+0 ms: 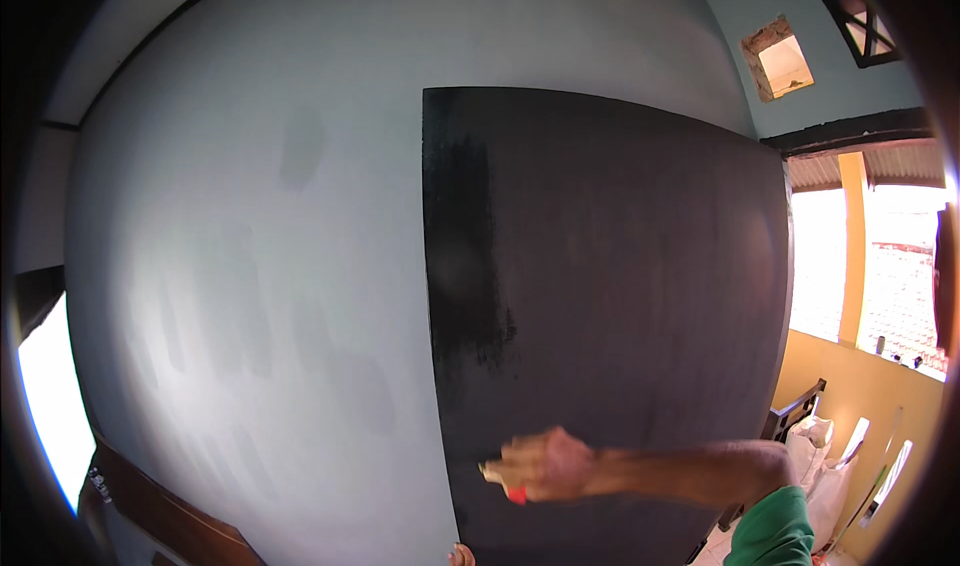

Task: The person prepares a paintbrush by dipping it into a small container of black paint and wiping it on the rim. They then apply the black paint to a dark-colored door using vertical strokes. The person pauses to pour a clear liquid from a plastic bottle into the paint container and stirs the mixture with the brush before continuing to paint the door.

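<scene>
The wall before me is pale grey-blue, with a large dark painted panel on its right part. Blacker, glossier paint with ragged brushed edges lies along the panel's upper left side. My right hand reaches in from the right over the panel's lower part, blurred, its fingers closed around a small object with a red part; most of that object is hidden. Only some fingertips of my left hand show at the bottom edge, by the panel's lower left border; what they hold is out of sight.
A brown wooden piece of furniture stands at the lower left. White sacks lean by a yellow wall at the right, beyond an opening with a yellow post. Above is a rough square hole.
</scene>
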Available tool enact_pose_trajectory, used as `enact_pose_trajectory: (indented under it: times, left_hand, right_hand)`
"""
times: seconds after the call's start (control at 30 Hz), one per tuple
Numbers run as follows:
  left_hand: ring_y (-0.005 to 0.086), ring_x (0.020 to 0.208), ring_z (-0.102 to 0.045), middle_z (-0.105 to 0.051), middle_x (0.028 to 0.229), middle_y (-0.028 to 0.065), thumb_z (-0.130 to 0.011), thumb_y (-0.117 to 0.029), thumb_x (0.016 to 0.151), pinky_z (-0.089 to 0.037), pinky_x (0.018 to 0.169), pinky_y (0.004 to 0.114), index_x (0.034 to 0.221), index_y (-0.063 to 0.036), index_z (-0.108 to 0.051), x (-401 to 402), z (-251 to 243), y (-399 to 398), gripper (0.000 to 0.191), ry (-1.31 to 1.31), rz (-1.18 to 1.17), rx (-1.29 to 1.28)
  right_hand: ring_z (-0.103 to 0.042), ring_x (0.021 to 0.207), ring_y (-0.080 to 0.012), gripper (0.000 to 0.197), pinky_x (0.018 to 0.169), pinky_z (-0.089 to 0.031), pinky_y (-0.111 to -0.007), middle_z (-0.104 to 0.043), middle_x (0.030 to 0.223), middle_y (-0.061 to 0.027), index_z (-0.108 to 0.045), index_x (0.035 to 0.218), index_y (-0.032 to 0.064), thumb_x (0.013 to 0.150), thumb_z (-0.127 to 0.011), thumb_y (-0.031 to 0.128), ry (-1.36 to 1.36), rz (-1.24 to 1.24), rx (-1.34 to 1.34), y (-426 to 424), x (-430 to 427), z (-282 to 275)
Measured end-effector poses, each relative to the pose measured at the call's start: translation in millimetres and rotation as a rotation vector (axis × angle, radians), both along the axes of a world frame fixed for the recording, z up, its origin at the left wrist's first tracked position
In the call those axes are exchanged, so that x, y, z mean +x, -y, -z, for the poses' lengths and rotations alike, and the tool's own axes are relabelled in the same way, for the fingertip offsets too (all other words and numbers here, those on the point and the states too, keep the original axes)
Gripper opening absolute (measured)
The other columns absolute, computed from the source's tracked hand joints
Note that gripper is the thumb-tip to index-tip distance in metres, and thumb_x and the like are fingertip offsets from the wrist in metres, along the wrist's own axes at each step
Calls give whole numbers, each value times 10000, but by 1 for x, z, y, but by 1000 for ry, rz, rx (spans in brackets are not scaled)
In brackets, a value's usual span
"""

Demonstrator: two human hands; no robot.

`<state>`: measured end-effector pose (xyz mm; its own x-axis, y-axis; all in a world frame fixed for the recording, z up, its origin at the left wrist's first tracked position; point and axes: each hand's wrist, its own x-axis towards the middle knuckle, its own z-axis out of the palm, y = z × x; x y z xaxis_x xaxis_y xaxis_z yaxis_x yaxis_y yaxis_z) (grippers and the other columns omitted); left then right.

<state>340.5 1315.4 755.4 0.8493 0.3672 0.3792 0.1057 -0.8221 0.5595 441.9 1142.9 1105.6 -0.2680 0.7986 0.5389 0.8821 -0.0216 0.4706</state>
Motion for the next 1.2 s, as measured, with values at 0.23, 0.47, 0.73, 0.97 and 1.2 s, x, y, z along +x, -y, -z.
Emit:
enact_pose_trajectory:
  times: [0.23,0.47,0.73,0.97,1.2]
  left_hand:
    - [449,1457,-384,-385,1583,296,-614,-413,941,-401,1135,555,1588,5,-311,4,7,5,827,2,-24,46]
    - [451,1450,-394,-376,1587,302,-619,-418,942,-394,1136,562,1596,-2,-298,-8,-4,0,839,-25,-47,33]
    - [473,1419,-430,-406,1560,314,-633,-403,927,-411,1117,572,1580,-3,-338,-10,8,-5,821,45,-75,44]
    - [475,1419,-431,-407,1560,313,-629,-394,924,-435,1093,578,1569,1,-358,-3,-1,9,803,56,-9,38]
    - [479,1416,-430,-396,1570,309,-623,-358,927,-437,1095,571,1574,-3,-348,-8,10,-3,788,68,-86,56]
  right_hand:
    - [-674,609,-328,359,620,-551,-430,-693,678,-143,-692,763,31,857,-763,369,-72,114,714,-25,12,-307]
    - [-672,790,-157,42,552,-541,-357,-642,818,14,-677,832,174,798,-658,159,677,-28,553,-69,30,-171]
    - [-636,717,-306,122,667,-535,-428,-630,764,-103,-603,780,126,840,-621,230,-168,98,143,-68,5,-153]
    - [-727,818,-324,296,745,-577,-440,-742,854,-129,-769,919,97,869,-677,373,159,188,891,-44,3,-408]
    - [-726,849,-155,307,608,-596,-296,-731,998,-13,-727,1122,106,828,-763,190,619,-115,405,-71,49,-126]
